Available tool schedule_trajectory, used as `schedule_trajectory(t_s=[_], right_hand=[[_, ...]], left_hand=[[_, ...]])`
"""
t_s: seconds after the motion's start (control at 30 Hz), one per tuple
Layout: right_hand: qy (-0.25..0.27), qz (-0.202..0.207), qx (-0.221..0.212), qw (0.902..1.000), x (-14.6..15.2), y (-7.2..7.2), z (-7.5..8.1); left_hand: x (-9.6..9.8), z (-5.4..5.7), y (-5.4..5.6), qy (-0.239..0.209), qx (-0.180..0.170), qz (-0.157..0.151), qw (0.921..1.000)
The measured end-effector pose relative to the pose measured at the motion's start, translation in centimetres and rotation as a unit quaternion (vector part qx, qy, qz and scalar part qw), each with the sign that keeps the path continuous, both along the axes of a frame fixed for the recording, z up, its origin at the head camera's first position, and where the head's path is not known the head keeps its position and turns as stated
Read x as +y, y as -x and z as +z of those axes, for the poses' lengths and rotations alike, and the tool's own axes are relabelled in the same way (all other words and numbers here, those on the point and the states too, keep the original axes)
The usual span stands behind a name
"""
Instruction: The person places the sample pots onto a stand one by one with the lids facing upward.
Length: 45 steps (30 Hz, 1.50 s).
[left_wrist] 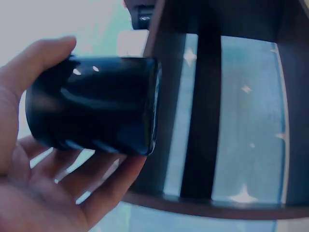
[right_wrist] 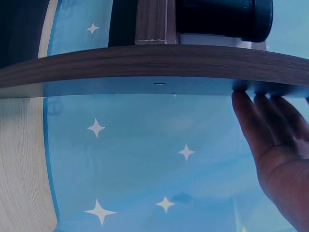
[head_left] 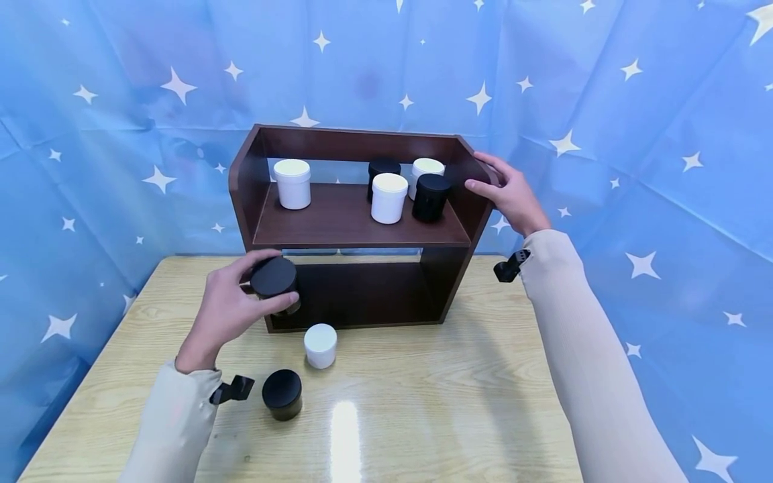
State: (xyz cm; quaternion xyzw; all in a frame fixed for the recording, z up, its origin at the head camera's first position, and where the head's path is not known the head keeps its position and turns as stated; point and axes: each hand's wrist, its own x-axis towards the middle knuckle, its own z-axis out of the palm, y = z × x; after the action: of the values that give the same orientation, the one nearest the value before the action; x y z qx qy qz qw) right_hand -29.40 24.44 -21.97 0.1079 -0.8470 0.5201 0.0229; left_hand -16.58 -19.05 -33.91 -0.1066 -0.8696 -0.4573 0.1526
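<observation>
My left hand [head_left: 228, 303] grips a black lidded jar [head_left: 274, 276], thumb on one side and fingers round the other. It is held in front of the lower left of a dark brown two-tier shelf [head_left: 356, 233]. In the left wrist view, the glossy jar [left_wrist: 96, 104] lies across the palm beside the shelf's frame. My right hand [head_left: 512, 196] holds the upper edge of the shelf's right side panel, the thumb inside and the fingers outside. Its fingertips [right_wrist: 240, 96] press the panel's outer face in the right wrist view.
On the upper tier, a white jar [head_left: 292, 184] stands at left; two white and two black jars [head_left: 431, 199] cluster at right. A white jar [head_left: 320, 346] and a black jar [head_left: 282, 394] stand on the wooden table [head_left: 410, 402]. A blue star-patterned curtain [head_left: 362, 60] hangs behind.
</observation>
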Motion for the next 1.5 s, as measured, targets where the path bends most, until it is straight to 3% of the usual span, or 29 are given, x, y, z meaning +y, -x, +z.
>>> schedule_trajectory(t_s=[0.13, 0.27, 0.47, 0.67, 0.9, 1.1, 1.27, 1.5], right_hand=[[-0.016, -0.007, -0.001, 0.9999, 0.2, 0.0, -0.1], [-0.014, -0.006, -0.001, 0.9999, 0.3, 0.1, -0.1], [-0.016, -0.007, 0.003, 0.9998, 0.5, 0.1, -0.1], [-0.027, -0.011, 0.001, 0.9996, 0.5, -0.1, -0.2], [-0.020, -0.010, -0.001, 0.9997, 0.4, -0.3, -0.1], [-0.017, -0.012, 0.000, 0.9998, 0.2, -0.4, 0.1], [-0.021, -0.013, 0.000, 0.9997, 0.1, -0.5, 0.2], [-0.015, -0.013, -0.001, 0.9998, -0.1, -0.5, 0.1]], left_hand=[[1.0, 1.3, 0.4, -0.023, 0.026, 0.042, 0.9985], [2.0, 2.5, 0.8, -0.045, 0.057, 0.064, 0.9953], [3.4, 4.3, 2.0, -0.051, 0.095, 0.066, 0.9920], [4.6, 5.0, 3.7, -0.053, 0.110, 0.058, 0.9908], [5.0, 5.3, 5.4, -0.060, 0.086, 0.063, 0.9925], [5.1, 6.0, 6.6, -0.047, 0.037, 0.076, 0.9953], [5.1, 6.5, 7.5, -0.057, -0.005, 0.106, 0.9927], [4.9, 6.6, 8.6, -0.028, -0.009, 0.143, 0.9892]])
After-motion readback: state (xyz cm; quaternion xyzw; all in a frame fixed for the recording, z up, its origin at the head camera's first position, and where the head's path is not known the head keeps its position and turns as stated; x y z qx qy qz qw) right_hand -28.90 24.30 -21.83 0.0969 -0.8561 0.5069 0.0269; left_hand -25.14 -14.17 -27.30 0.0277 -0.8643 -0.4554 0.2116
